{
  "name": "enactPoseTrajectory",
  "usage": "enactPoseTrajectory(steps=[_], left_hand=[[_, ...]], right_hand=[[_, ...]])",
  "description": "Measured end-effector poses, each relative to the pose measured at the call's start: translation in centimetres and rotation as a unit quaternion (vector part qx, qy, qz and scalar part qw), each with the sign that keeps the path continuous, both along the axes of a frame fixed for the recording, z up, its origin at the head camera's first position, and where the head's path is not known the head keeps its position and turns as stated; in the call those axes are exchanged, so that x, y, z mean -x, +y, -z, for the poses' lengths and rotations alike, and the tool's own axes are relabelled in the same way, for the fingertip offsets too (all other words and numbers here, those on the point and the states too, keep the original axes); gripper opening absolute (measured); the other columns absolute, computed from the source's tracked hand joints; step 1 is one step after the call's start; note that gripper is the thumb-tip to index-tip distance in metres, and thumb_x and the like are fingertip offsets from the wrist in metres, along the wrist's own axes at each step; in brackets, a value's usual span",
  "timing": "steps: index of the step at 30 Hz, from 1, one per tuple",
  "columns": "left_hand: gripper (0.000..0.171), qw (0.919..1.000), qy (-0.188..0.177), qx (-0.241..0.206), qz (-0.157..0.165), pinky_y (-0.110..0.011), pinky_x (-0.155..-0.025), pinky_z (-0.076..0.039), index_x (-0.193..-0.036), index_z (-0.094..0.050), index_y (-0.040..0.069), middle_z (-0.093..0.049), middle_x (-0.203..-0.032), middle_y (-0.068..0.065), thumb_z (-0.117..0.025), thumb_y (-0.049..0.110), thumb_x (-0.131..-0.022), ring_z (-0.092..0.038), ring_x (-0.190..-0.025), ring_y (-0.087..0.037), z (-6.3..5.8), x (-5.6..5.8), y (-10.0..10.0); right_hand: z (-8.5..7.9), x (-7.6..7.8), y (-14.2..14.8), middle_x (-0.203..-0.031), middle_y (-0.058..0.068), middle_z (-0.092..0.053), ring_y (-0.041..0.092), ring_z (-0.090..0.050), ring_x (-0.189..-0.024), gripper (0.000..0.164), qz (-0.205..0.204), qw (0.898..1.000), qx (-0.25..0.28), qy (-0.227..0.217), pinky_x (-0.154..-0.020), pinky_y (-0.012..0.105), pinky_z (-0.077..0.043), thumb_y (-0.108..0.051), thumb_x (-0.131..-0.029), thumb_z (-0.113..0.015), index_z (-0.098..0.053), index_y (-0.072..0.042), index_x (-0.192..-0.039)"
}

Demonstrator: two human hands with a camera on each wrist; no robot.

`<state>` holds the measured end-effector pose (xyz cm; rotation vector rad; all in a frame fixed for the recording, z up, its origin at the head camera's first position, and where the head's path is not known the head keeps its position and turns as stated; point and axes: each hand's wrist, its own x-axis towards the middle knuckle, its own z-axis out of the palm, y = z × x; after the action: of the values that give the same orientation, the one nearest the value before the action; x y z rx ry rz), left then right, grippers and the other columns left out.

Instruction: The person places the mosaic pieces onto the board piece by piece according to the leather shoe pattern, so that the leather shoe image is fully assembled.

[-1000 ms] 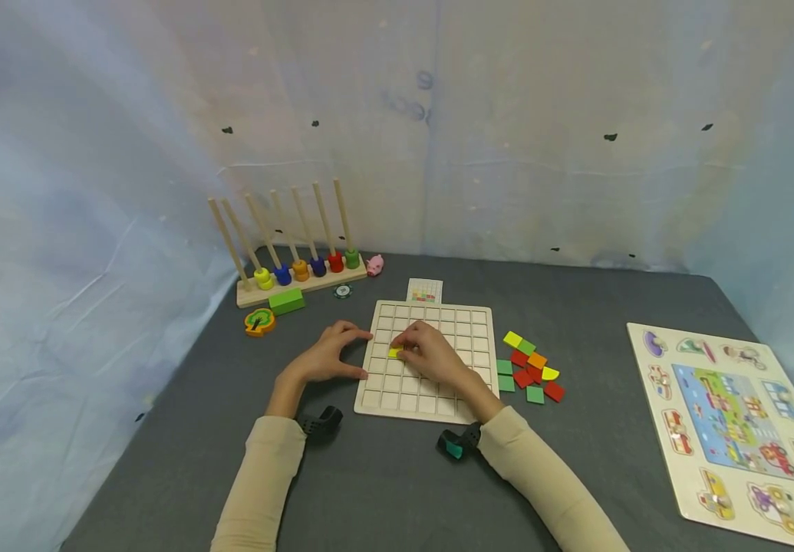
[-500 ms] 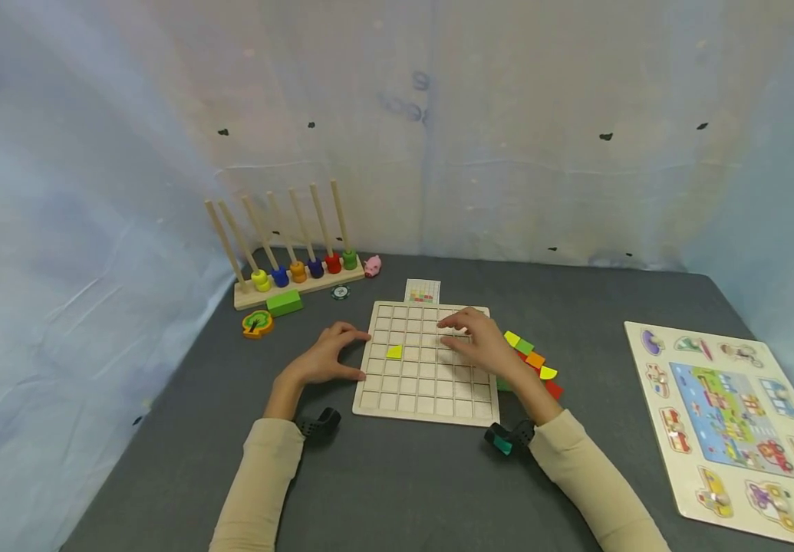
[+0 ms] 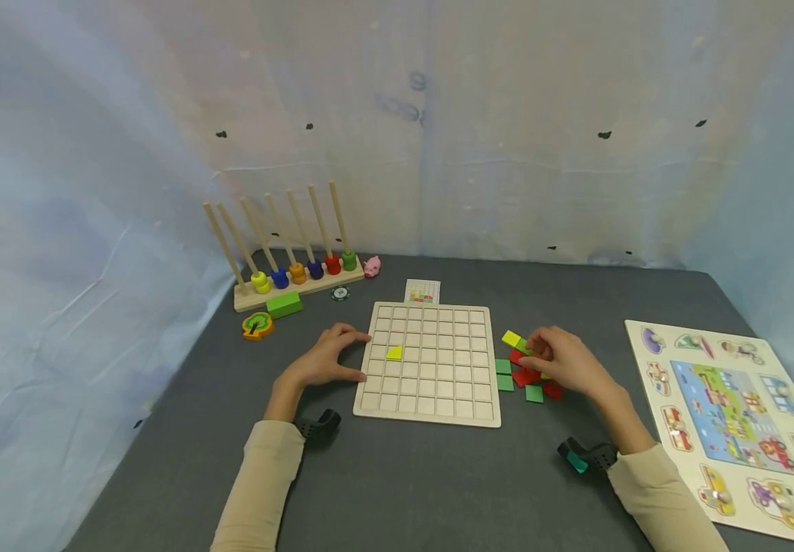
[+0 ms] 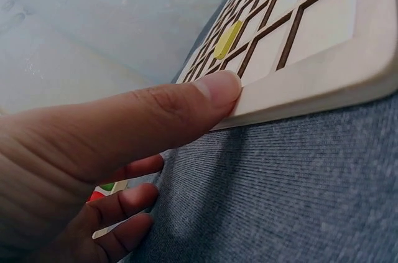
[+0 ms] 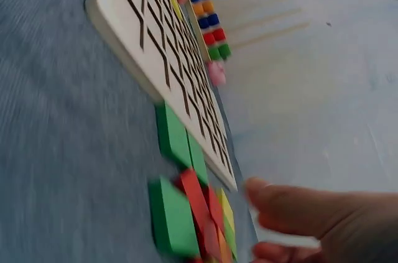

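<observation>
A pale wooden grid board (image 3: 427,386) lies flat in the middle of the table. On its left side sits one yellow tile (image 3: 394,353) with a curved edge, also visible in the left wrist view. My left hand (image 3: 324,356) touches the board's left edge with thumb and fingertips spread; in the left wrist view the thumb (image 4: 180,107) presses at the rim. Over the loose pile right of the board hovers my right hand (image 3: 565,360), fingers bent loosely downward. Green tiles (image 3: 535,394), red tiles (image 3: 525,377) and a yellow tile (image 3: 511,338) show around it; others are hidden beneath.
A small pattern card (image 3: 423,290) touches the board's far edge. At back left stand a peg rack (image 3: 300,284) with coloured rings, a pink pig (image 3: 372,267), a green block (image 3: 284,304), a round chip (image 3: 340,293) and a tree piece (image 3: 257,326). A picture puzzle (image 3: 666,360) lies at right.
The right hand has let go of the yellow tile on the board and swung right to the loose tiles. The left hand stays at the board's edge.
</observation>
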<state>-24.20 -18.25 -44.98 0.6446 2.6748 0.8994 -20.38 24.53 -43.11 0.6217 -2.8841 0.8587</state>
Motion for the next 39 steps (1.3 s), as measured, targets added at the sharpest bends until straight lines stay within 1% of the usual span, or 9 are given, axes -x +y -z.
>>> enactPoseTrajectory(steps=[5, 10, 17, 20, 25, 30, 32, 35, 39], left_hand=[[0.07, 1.0, -0.002, 0.0, -0.002, -0.056, -0.1, -0.028, -0.134, -0.049, 0.02, -0.036, -0.134, -0.011, -0.079, 0.037, -0.073, -0.031, -0.123, -0.032, -0.1, 0.0, 0.0], [0.07, 1.0, -0.002, 0.002, -0.001, -0.056, -0.1, -0.028, -0.135, -0.049, 0.02, -0.036, -0.134, -0.011, -0.078, 0.038, -0.073, -0.031, -0.123, -0.032, 0.0, 0.0, 0.0], [0.07, 1.0, -0.002, -0.002, 0.001, -0.056, -0.1, -0.028, -0.135, -0.049, 0.019, -0.036, -0.134, -0.011, -0.079, 0.037, -0.073, -0.031, -0.122, -0.032, 0.1, 0.0, 0.0], [0.07, 1.0, -0.002, -0.001, -0.001, -0.056, -0.1, -0.028, -0.135, -0.049, 0.019, -0.036, -0.134, -0.011, -0.079, 0.037, -0.074, -0.031, -0.122, -0.032, 0.1, 0.0, 0.0], [0.071, 1.0, -0.003, 0.0, -0.001, -0.055, -0.1, -0.028, -0.135, -0.049, 0.02, -0.036, -0.134, -0.01, -0.078, 0.038, -0.074, -0.031, -0.122, -0.031, 0.1, 0.0, -0.1], [0.071, 1.0, -0.004, -0.003, -0.002, -0.055, -0.1, -0.028, -0.135, -0.049, 0.021, -0.036, -0.133, -0.01, -0.078, 0.039, -0.073, -0.031, -0.122, -0.031, 0.2, 0.1, -0.1], [0.071, 1.0, -0.006, -0.004, -0.004, -0.055, -0.1, -0.028, -0.135, -0.049, 0.021, -0.036, -0.133, -0.009, -0.079, 0.039, -0.073, -0.031, -0.122, -0.03, 0.3, 0.2, -0.1], [0.071, 1.0, -0.007, -0.003, -0.006, -0.055, -0.1, -0.028, -0.135, -0.049, 0.022, -0.036, -0.133, -0.009, -0.079, 0.039, -0.073, -0.031, -0.122, -0.03, 0.3, 0.2, -0.1], [0.071, 1.0, -0.006, -0.002, -0.006, -0.055, -0.1, -0.028, -0.135, -0.049, 0.021, -0.036, -0.133, -0.009, -0.079, 0.038, -0.073, -0.031, -0.122, -0.03, 0.3, 0.2, -0.2]], right_hand=[[0.0, -0.7, 1.8, -0.079, 0.003, -0.056, 0.011, -0.047, -0.067, 0.026, 0.001, 0.999, -0.026, -0.042, -0.061, 0.029, -0.041, -0.02, -0.081, -0.073, -0.062, -0.002, -0.095], [0.0, -1.0, 2.4, -0.076, 0.003, -0.054, 0.013, -0.046, -0.066, 0.025, 0.01, 0.998, -0.04, -0.053, -0.06, 0.031, -0.04, -0.016, -0.079, -0.074, -0.06, -0.001, -0.093], [0.0, -1.1, 2.8, -0.07, 0.0, -0.052, 0.012, -0.043, -0.06, 0.021, 0.031, 0.993, -0.051, -0.098, -0.055, 0.027, -0.036, -0.02, -0.08, -0.072, -0.058, -0.005, -0.083], [0.1, -1.0, 2.9, -0.07, 0.0, -0.052, 0.012, -0.043, -0.058, 0.021, 0.04, 0.994, -0.046, -0.095, -0.054, 0.027, -0.035, -0.021, -0.081, -0.072, -0.057, -0.007, -0.081], [-0.2, -0.5, 2.3, -0.075, 0.001, -0.059, 0.014, -0.048, -0.063, 0.015, 0.05, 0.996, 0.004, -0.072, -0.058, 0.03, -0.039, -0.02, -0.084, -0.07, -0.064, -0.007, -0.088], [-0.1, 0.2, 0.1, -0.095, 0.007, -0.063, 0.017, -0.056, -0.076, 0.017, 0.025, 0.996, 0.07, -0.057, -0.067, 0.034, -0.045, -0.017, -0.089, -0.065, -0.069, -0.005, -0.1], [0.1, 0.5, -1.2, -0.101, 0.01, -0.061, 0.02, -0.058, -0.083, 0.019, 0.009, 0.994, 0.09, -0.062, -0.069, 0.035, -0.046, -0.014, -0.09, -0.062, -0.068, -0.005, -0.106], [0.3, 1.0, -3.4, -0.107, 0.012, -0.06, 0.021, -0.059, -0.085, 0.023, -0.012, 0.99, 0.118, -0.078, -0.068, 0.034, -0.046, -0.01, -0.091, -0.06, -0.065, -0.006, -0.113], [0.9, 1.7, -6.6, -0.102, 0.014, -0.063, 0.022, -0.061, -0.081, 0.029, -0.034, 0.981, 0.176, -0.072, -0.068, 0.032, -0.048, -0.006, -0.088, -0.063, -0.061, -0.003, -0.116]])
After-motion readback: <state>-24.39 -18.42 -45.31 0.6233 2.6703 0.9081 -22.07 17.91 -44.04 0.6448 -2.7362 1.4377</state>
